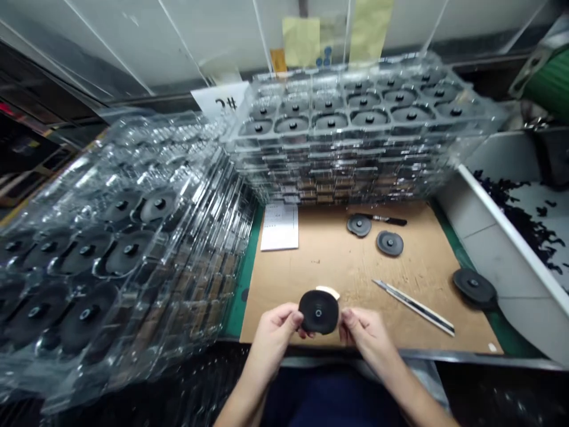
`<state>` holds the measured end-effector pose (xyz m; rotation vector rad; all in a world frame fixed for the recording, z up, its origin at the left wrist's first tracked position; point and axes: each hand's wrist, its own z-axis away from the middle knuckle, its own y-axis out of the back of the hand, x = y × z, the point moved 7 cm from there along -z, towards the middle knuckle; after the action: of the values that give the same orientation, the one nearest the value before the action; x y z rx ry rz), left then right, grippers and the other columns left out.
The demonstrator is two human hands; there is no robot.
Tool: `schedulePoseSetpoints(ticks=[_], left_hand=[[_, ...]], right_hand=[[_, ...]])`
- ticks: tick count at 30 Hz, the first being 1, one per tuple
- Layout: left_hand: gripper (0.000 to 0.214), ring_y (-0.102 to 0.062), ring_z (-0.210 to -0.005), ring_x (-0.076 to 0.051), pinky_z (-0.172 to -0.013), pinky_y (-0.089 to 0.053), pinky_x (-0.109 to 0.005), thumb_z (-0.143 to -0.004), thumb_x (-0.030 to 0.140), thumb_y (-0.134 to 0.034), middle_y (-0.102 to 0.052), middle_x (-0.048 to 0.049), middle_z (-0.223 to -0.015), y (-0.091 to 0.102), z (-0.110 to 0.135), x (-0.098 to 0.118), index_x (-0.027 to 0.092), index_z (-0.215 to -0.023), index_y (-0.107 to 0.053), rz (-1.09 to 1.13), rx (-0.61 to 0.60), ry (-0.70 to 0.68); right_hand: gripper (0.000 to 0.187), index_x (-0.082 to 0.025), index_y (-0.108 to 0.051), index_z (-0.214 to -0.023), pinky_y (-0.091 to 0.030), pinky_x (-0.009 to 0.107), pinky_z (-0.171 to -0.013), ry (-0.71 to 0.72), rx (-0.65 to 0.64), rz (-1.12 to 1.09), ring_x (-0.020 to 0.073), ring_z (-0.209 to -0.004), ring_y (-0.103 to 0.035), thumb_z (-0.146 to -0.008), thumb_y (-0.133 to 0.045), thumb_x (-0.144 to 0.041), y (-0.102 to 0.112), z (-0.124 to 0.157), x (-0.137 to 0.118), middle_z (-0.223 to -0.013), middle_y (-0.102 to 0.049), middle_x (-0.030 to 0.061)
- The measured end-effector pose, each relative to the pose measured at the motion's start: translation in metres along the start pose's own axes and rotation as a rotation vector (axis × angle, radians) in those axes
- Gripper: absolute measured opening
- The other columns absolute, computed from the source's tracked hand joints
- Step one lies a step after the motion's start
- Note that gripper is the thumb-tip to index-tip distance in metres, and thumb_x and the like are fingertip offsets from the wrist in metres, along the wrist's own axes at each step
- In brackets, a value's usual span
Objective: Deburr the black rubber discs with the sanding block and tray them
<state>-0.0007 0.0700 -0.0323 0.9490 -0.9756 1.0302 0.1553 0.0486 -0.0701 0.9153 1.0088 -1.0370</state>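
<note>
My left hand (281,325) pinches the left edge of a black rounded-square plastic part (318,312) with a small round boss in its middle. The part is held above the front of the brown cardboard sheet (311,273). Close by its right edge, my right hand (363,330) has thumb and fingers pressed together; whether they touch the part or pinch something small is unclear. Just behind the part shows a cream-coloured piece (329,292), partly covered. To the right lies a box cutter (413,307) with its blade out. Similar black parts (390,243) (359,225) lie farther back.
Stacked clear plastic trays (331,136) filled with black parts stand at the back, and another stack (128,249) at the left. A black pen (390,220), a white paper pad (280,227) and another black part (475,287) lie around. At right, a white bin (511,219) holds black scraps.
</note>
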Motion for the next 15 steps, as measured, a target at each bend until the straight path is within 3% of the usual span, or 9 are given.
schedulePoseSetpoints(ticks=[3, 5, 7, 9, 10, 12, 15], left_hand=[[0.033, -0.064, -0.062, -0.019, -0.059, -0.050, -0.028, -0.076, 0.045, -0.062, -0.071, -0.0067, -0.066, 0.033, -0.025, 0.033, 0.014, -0.069, -0.071, -0.091, 0.195, -0.111], [0.025, -0.066, -0.073, -0.021, -0.067, -0.051, -0.029, -0.074, 0.041, -0.066, -0.073, -0.0059, -0.078, 0.055, -0.046, 0.069, 0.017, -0.077, -0.073, -0.137, 0.310, -0.196], [0.022, -0.066, -0.084, -0.021, -0.077, -0.050, -0.030, -0.074, 0.039, -0.067, -0.073, -0.0036, -0.093, 0.073, -0.073, 0.119, 0.021, -0.085, -0.073, -0.193, 0.429, -0.345], [0.015, -0.066, -0.089, -0.019, -0.085, -0.048, -0.030, -0.075, 0.035, -0.067, -0.073, -0.0018, -0.095, 0.085, -0.095, 0.188, 0.022, -0.079, -0.073, -0.385, 0.639, -0.697], [0.014, -0.066, -0.090, -0.019, -0.087, -0.047, -0.030, -0.075, 0.034, -0.066, -0.074, -0.0015, -0.095, 0.085, -0.111, 0.219, 0.022, -0.077, -0.073, -0.479, 0.678, -0.813], [0.017, -0.066, -0.092, -0.019, -0.087, -0.047, -0.030, -0.078, 0.033, -0.063, -0.073, -0.0035, -0.096, 0.078, -0.154, 0.271, 0.020, -0.081, -0.072, -0.645, 0.650, -0.914], [0.027, -0.064, -0.095, -0.020, -0.088, -0.045, -0.032, -0.084, 0.036, -0.054, -0.072, -0.0065, -0.098, 0.059, -0.232, 0.321, 0.017, -0.093, -0.071, -0.996, 0.526, -0.811]], right_hand=[[0.072, -0.012, -0.064, -0.059, -0.023, 0.019, -0.034, -0.120, -0.103, -0.014, 0.0058, -0.029, -0.035, -0.087, -0.027, -0.067, -0.003, -0.016, 0.032, -0.040, -0.051, 0.0009], [0.074, -0.011, -0.064, -0.058, -0.021, 0.018, -0.032, -0.182, -0.126, -0.009, 0.0048, -0.027, -0.033, -0.081, -0.030, -0.073, 0.000, -0.024, 0.051, -0.039, -0.050, 0.0009], [0.079, -0.011, -0.063, -0.057, -0.021, 0.017, -0.032, -0.224, -0.131, -0.001, 0.0049, -0.027, -0.035, -0.077, -0.026, -0.078, 0.003, -0.029, 0.064, -0.040, -0.050, 0.0014], [0.084, -0.011, -0.063, -0.058, -0.021, 0.018, -0.032, -0.254, -0.139, 0.013, 0.0058, -0.027, -0.037, -0.076, -0.019, -0.081, 0.001, -0.031, 0.072, -0.041, -0.051, 0.0022], [0.085, -0.012, -0.063, -0.059, -0.022, 0.018, -0.033, -0.262, -0.140, 0.025, 0.0064, -0.028, -0.038, -0.075, -0.018, -0.081, 0.000, -0.033, 0.075, -0.041, -0.051, 0.0025], [0.084, -0.012, -0.065, -0.059, -0.027, 0.019, -0.037, -0.265, -0.134, 0.063, 0.0078, -0.032, -0.042, -0.075, -0.019, -0.081, -0.003, -0.036, 0.078, -0.042, -0.052, 0.0032], [0.076, -0.015, -0.068, -0.057, -0.033, 0.022, -0.047, -0.257, -0.134, 0.126, 0.0121, -0.045, -0.051, -0.072, -0.031, -0.081, -0.006, -0.048, 0.082, -0.047, -0.056, 0.0051]])
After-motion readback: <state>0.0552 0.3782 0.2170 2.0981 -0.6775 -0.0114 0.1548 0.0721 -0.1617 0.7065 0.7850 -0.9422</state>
